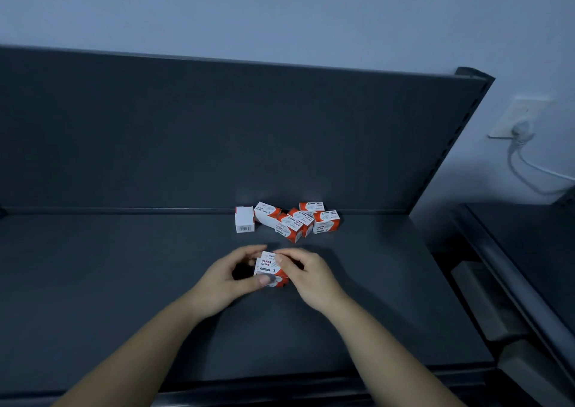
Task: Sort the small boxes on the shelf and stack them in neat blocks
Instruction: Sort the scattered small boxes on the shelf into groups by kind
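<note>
Dark shelf (124, 282) carries scattered paper-clip boxes (289, 220).

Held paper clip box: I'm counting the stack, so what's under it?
A second red-and-white box shows beneath the held box. The left hand and right hand cover its sides, so anything else there is hidden.

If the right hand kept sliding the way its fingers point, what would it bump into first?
The paper clips box it pinches. The right hand points leftward, so it would probably push that box against the left hand, though depth is hard to judge.
</note>
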The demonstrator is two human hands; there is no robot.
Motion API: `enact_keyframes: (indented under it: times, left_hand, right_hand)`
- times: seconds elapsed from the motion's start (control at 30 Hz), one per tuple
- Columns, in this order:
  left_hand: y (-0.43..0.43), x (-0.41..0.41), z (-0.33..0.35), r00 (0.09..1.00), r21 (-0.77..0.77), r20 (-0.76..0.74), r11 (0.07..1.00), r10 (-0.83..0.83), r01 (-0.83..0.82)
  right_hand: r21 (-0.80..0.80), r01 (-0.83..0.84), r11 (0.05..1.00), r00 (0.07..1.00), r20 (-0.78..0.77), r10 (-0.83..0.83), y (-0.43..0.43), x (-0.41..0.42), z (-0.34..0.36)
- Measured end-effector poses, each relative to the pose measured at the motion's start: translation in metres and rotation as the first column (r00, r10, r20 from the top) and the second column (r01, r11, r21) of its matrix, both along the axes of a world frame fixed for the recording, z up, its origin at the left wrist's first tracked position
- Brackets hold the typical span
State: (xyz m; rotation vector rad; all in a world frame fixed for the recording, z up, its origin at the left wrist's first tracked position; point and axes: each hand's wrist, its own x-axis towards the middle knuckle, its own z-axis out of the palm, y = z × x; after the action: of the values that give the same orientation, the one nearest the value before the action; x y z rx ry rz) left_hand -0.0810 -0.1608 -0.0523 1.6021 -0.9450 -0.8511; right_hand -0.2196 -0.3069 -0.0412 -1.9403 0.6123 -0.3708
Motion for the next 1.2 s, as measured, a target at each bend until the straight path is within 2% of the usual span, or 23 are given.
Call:
enact_keyframes:
  times: [0.1,0.2,0.27,0.33,0.37,0.4,0.47,0.53,0.77,0.83,0.87,0.93,1.0,1.03,1.1,1.2]
  left_hand:
    - [0.0,0.001,-0.003,0.985,0.018,0.175,1.0,0.008,-0.011]
    - [-0.001,-0.002,-0.002,0.98,-0.028,0.186,0.998,0.068,-0.064]
    - [0.0,-0.002,-0.003,0.98,-0.029,0.178,0.996,0.092,-0.089]
    - [0.002,0.0,-0.005,0.978,-0.01,0.195,0.998,0.07,-0.07]
    - [0.002,0.001,-0.005,0.977,-0.002,0.201,0.998,0.064,-0.065]
    - [0.002,0.002,-0.006,0.976,0.005,0.207,0.998,0.06,-0.062]
    - [0.002,0.003,-0.006,0.971,0.005,0.229,0.998,0.065,-0.068]
    - [0.002,0.002,-0.005,0.963,0.003,0.259,0.997,0.069,-0.072]
    - [0.003,0.001,-0.002,0.955,-0.005,0.289,0.998,0.062,-0.064]
    - [0.005,0.0,-0.001,0.957,-0.015,0.283,0.998,0.063,-0.061]
    - [0.005,0.0,-0.001,0.958,-0.019,0.278,0.998,0.062,-0.059]
    - [0.006,0.0,-0.002,0.96,-0.032,0.275,0.998,0.059,-0.053]
    - [0.006,0.001,-0.002,0.962,-0.038,0.266,0.998,0.059,-0.051]
    - [0.006,0.001,-0.002,0.964,-0.037,0.259,0.998,0.059,-0.051]
    - [0.005,0.002,-0.002,0.965,-0.034,0.254,0.998,0.061,-0.054]
    - [0.004,0.001,-0.002,0.962,-0.032,0.267,0.998,0.063,-0.057]
  right_hand:
    - [-0.121,-0.02,0.992,1.0,-0.009,0.019,0.007,0.004,0.002]
    - [-0.23,-0.033,0.973,0.999,0.006,0.035,0.007,0.008,0.003]
    - [-0.326,0.129,0.937,0.991,0.085,-0.107,0.0,0.012,0.002]
    - [-0.469,0.333,0.818,0.942,0.127,-0.31,-0.011,0.02,0.005]
    - [-0.532,0.379,0.757,0.913,0.083,-0.399,-0.016,0.025,0.008]
    - [-0.58,0.374,0.724,0.888,0.0,-0.459,-0.02,0.029,0.013]
    - [-0.639,0.284,0.715,0.842,-0.191,-0.505,-0.026,0.038,0.019]
    - [-0.685,0.194,0.703,0.806,-0.297,-0.512,-0.026,0.043,0.019]
    - [-0.729,0.089,0.678,0.813,-0.341,-0.473,-0.021,0.049,0.023]
    - [-0.669,0.084,0.739,0.848,-0.34,-0.405,-0.018,0.041,0.022]
    - [-0.589,0.141,0.795,0.876,-0.3,-0.378,-0.016,0.035,0.021]
    - [-0.289,0.308,0.907,0.906,-0.204,-0.372,-0.015,0.019,0.018]
    - [0.038,0.379,0.925,0.915,-0.166,-0.368,-0.017,0.002,0.019]
    - [0.148,0.372,0.917,0.923,-0.168,-0.347,-0.02,-0.007,0.019]
    - [0.245,0.323,0.914,0.939,-0.201,-0.279,-0.023,-0.022,0.023]
    - [0.191,0.293,0.937,0.927,-0.295,-0.23,-0.025,-0.033,0.026]
